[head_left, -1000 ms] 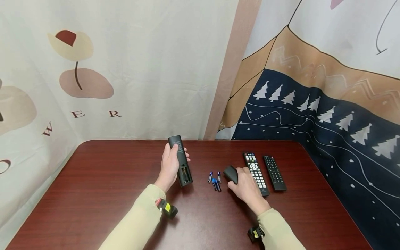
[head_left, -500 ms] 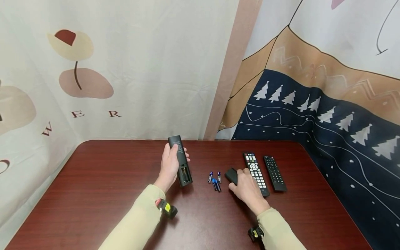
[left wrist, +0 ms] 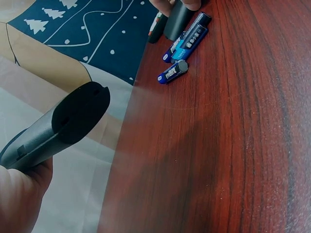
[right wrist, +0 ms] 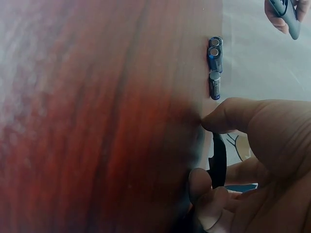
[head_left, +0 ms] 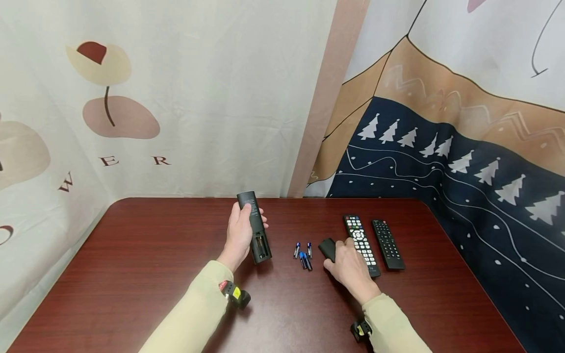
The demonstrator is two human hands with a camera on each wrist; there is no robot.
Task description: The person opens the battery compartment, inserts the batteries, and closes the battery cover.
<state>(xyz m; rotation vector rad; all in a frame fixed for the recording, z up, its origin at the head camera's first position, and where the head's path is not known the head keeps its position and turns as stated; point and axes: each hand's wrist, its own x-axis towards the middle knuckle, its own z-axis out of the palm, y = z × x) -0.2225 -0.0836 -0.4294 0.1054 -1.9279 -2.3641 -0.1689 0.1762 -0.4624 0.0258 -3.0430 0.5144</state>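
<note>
My left hand (head_left: 240, 230) grips a black remote control (head_left: 253, 220) with its back turned up, the thumb lying across it. The battery compartment (head_left: 261, 245) at its near end is uncovered, showing bare slots. My right hand (head_left: 350, 264) holds a black battery cover (head_left: 327, 249) low at the table, with thumb and fingers around its edges in the right wrist view. Between the hands lie several small blue batteries (head_left: 302, 260), also visible in the left wrist view as blue-and-black batteries (left wrist: 187, 43). In the left wrist view the remote (left wrist: 63, 121) is raised above the table.
A black remote with white buttons (head_left: 359, 240) lies partly behind the right hand. Farther right lies another black remote (head_left: 388, 245). All rest on a dark red wooden table (head_left: 154, 274), with printed curtains (head_left: 198, 98) behind its far edge.
My right hand and the battery cover have shifted slightly right and nearer the body. The left hand and its remote have stayed almost still.
</note>
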